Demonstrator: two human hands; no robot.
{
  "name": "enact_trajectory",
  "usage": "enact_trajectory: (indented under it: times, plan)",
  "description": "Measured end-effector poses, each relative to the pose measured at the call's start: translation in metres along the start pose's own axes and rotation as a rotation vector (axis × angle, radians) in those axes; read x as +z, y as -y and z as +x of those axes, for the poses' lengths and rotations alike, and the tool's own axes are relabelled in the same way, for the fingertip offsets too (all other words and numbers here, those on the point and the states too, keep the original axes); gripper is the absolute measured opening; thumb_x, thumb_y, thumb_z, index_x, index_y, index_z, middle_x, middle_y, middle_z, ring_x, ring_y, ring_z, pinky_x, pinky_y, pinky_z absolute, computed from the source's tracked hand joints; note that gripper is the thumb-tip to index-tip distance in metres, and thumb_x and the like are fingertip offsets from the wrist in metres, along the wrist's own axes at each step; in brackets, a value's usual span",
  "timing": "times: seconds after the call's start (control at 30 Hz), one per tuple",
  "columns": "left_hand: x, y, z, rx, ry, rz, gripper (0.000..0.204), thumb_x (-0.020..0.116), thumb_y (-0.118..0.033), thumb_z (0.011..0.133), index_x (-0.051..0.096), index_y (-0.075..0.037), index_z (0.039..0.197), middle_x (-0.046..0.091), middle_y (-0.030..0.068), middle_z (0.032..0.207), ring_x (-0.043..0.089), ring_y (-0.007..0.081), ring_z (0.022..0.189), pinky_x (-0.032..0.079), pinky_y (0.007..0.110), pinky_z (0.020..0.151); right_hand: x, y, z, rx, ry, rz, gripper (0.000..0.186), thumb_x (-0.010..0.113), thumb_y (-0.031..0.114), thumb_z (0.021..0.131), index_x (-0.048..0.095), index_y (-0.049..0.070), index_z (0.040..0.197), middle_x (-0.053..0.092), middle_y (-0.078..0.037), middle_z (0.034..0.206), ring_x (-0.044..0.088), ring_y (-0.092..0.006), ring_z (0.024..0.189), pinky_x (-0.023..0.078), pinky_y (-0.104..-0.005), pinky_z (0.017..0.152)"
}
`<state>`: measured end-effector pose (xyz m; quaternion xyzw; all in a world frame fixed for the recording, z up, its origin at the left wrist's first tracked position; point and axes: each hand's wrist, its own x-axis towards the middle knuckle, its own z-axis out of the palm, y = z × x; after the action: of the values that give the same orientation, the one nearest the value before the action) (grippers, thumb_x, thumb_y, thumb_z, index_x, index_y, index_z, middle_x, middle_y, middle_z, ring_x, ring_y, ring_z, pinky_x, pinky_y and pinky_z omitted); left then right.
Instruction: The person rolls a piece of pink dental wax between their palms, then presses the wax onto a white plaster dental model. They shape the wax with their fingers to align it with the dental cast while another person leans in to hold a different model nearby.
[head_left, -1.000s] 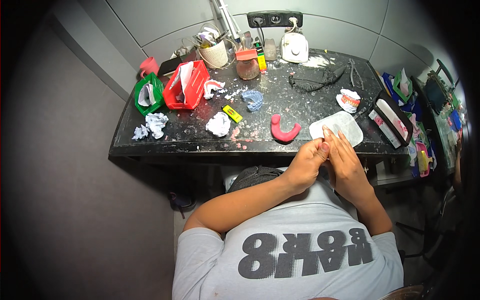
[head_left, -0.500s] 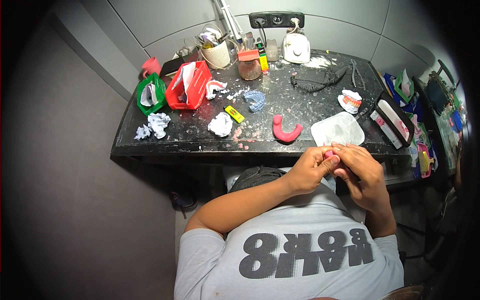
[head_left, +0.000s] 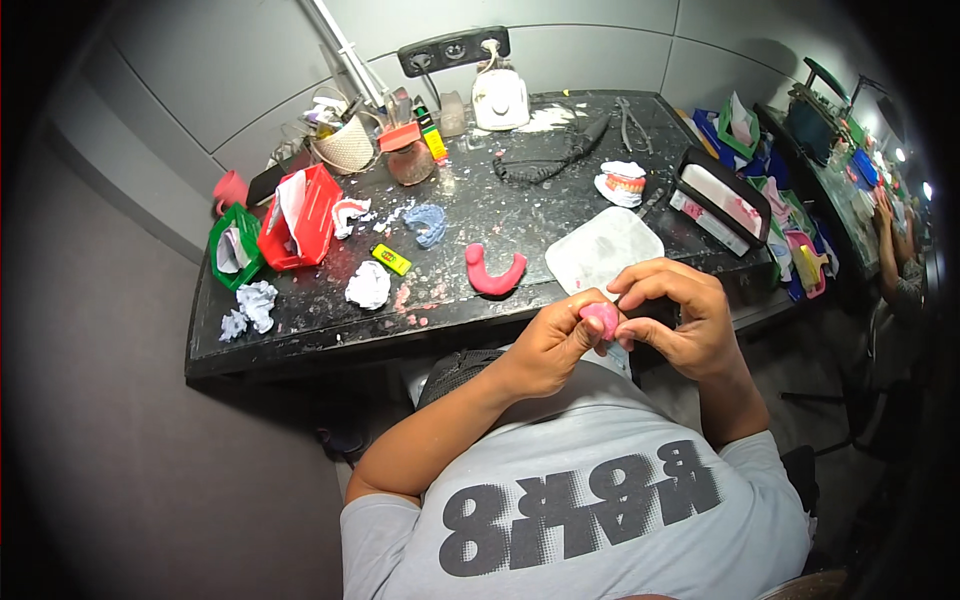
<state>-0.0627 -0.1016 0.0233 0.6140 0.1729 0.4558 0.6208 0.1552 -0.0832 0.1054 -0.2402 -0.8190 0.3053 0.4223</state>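
Note:
Just past the bench's front edge, my left hand (head_left: 548,345) grips a soft-looking pink lump (head_left: 600,318) between thumb and fingers. My right hand (head_left: 690,318) is curled around the lump's right side, thumb and fingertips at its edge. Beyond them lies a translucent white plate (head_left: 608,250) with small pink specks. A thick pink U-shaped roll (head_left: 492,280) rests on the black bench (head_left: 450,320) left of the plate. Behind the plate stands a white dental model (head_left: 622,184) with pink gums and teeth.
Crumpled white paper (head_left: 368,286), a yellow lighter (head_left: 391,259) and a blue dental impression (head_left: 428,225) lie at left. Red (head_left: 303,220) and green (head_left: 236,245) bins stand farther left. A black case (head_left: 722,200) sits at right. Another person's arm (head_left: 887,245) shows far right.
My right hand has drawn back a little from covering my left, and more of the pink lump shows. The whole view has shifted and tilted, so the bench appears farther left.

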Motion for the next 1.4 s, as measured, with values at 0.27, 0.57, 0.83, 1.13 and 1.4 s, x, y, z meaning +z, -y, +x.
enact_trajectory:
  times: [0.27,0.57,0.83,1.13,1.4]
  plan:
    - [0.006,-0.004,0.000,0.101,-0.043,0.081,0.039,0.052,-0.041,0.113,0.065,-0.004,0.108,0.069,0.0031,0.098,0.063,0.0112,0.089,0.051,0.030,0.083,0.002,0.003,-0.001,0.043,0.002,0.020,0.023,0.083,0.002,0.086,0.078,-0.001,0.108,0.074,-0.013,0.106,0.074,-0.0191,0.088,0.058,-0.0321,0.081]
    - [0.002,-0.015,0.001,0.028,-0.030,0.779,0.031,0.063,-0.031,0.108,0.060,-0.002,0.099,0.067,0.0107,0.083,0.069,0.0227,0.081,0.052,0.035,0.073,0.002,-0.003,0.001,0.191,0.095,0.035,0.013,0.084,0.002,0.084,0.080,0.002,0.097,0.075,-0.008,0.089,0.072,-0.0156,0.080,0.055,-0.0291,0.072]
    - [0.000,0.004,0.000,-0.131,-0.056,0.091,0.041,0.053,-0.040,0.113,0.065,-0.001,0.111,0.071,0.0069,0.100,0.067,0.0155,0.096,0.051,0.034,0.089,0.008,-0.007,-0.003,0.184,0.041,-0.035,0.025,0.080,0.007,0.088,0.077,-0.002,0.112,0.076,-0.014,0.107,0.075,-0.0255,0.094,0.058,-0.0352,0.084]
    - [-0.006,0.012,-0.001,-0.153,-0.013,-0.101,0.056,0.041,-0.051,0.114,0.065,-0.001,0.115,0.064,0.0005,0.106,0.056,0.0096,0.103,0.046,0.029,0.095,0.029,-0.017,-0.010,-0.047,0.040,-0.140,0.042,0.081,0.011,0.088,0.072,-0.003,0.126,0.072,-0.021,0.133,0.069,-0.0349,0.125,0.053,-0.0416,0.105]
    - [0.004,-0.001,0.003,-0.149,-0.115,-0.119,0.039,0.053,-0.041,0.114,0.060,-0.003,0.120,0.060,-0.0027,0.100,0.051,0.0072,0.092,0.044,0.027,0.085,0.048,-0.027,-0.016,-0.147,-0.089,-0.359,0.038,0.076,-0.001,0.084,0.073,-0.004,0.122,0.075,-0.022,0.125,0.074,-0.0333,0.112,0.054,-0.0453,0.103]
